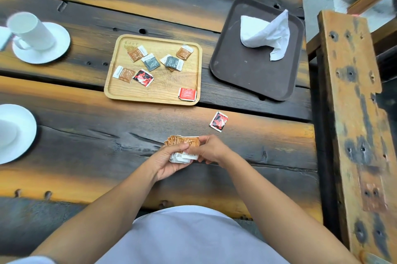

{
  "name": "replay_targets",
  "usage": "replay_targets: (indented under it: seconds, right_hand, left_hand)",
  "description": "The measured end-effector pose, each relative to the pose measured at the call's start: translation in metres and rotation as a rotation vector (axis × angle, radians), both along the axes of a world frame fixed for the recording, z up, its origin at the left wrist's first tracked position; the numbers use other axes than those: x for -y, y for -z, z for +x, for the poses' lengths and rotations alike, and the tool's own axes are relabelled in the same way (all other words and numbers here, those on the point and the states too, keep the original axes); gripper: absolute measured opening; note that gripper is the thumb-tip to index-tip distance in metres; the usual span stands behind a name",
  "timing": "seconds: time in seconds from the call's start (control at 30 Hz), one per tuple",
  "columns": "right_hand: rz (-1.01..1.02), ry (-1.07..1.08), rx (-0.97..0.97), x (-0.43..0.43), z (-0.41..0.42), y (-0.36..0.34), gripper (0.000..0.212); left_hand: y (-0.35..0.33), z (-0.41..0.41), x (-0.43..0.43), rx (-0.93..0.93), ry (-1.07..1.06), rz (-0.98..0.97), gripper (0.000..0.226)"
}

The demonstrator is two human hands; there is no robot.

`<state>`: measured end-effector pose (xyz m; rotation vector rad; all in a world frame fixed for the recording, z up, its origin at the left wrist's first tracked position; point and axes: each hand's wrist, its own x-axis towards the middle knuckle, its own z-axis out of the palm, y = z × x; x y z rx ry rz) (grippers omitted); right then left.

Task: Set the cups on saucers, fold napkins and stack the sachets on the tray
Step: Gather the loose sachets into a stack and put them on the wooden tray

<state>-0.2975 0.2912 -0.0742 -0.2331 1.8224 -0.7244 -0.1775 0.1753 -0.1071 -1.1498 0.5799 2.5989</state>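
Observation:
My left hand and my right hand together hold a fanned stack of brown sachets just above the table's near plank. A light wooden tray in the middle carries several loose sachets: brown, grey, a red-and-black one and a red one. One red-and-black sachet lies on the bare table right of my hands. A white cup lies tilted on a saucer at far left. A second saucer with a cup shows at the left edge.
A dark brown plastic tray at the back right holds a crumpled white napkin. A wooden bench runs along the table's right side. The table is rough dark planks with gaps.

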Motion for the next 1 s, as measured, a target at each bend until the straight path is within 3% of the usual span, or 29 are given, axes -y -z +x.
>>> replay_targets:
  seconds: [0.17,0.4,0.53,0.6,0.67,0.8,1.0]
  right_hand:
    - [0.188,-0.498,-0.321,0.005,0.004,-0.005,0.05]
    - [0.25,-0.717,-0.303,0.021,0.001,-0.005,0.077]
    - [0.171,-0.619,-0.169,0.025,-0.012,0.001,0.072]
    - [0.141,-0.485,0.006,0.02,-0.03,0.007,0.059]
    - [0.133,-0.306,0.02,0.011,-0.052,0.017,0.05]
    - [0.18,-0.079,-0.487,0.002,-0.09,0.044,0.036]
    - [0.262,-0.123,-0.743,0.001,-0.087,0.065,0.047]
  left_hand:
    - [-0.001,0.002,-0.005,0.039,0.006,0.007,0.021]
    - [0.002,-0.011,-0.002,0.058,0.016,-0.019,0.031]
    - [0.005,-0.022,0.006,0.091,0.0,-0.016,0.031]
    - [0.008,-0.026,0.011,0.091,-0.005,0.008,0.032]
    - [0.012,-0.029,0.015,0.106,-0.007,0.01,0.03]
    - [0.02,-0.037,0.021,0.162,-0.014,-0.017,0.03]
    - [0.025,-0.05,0.024,0.162,-0.018,-0.01,0.036]
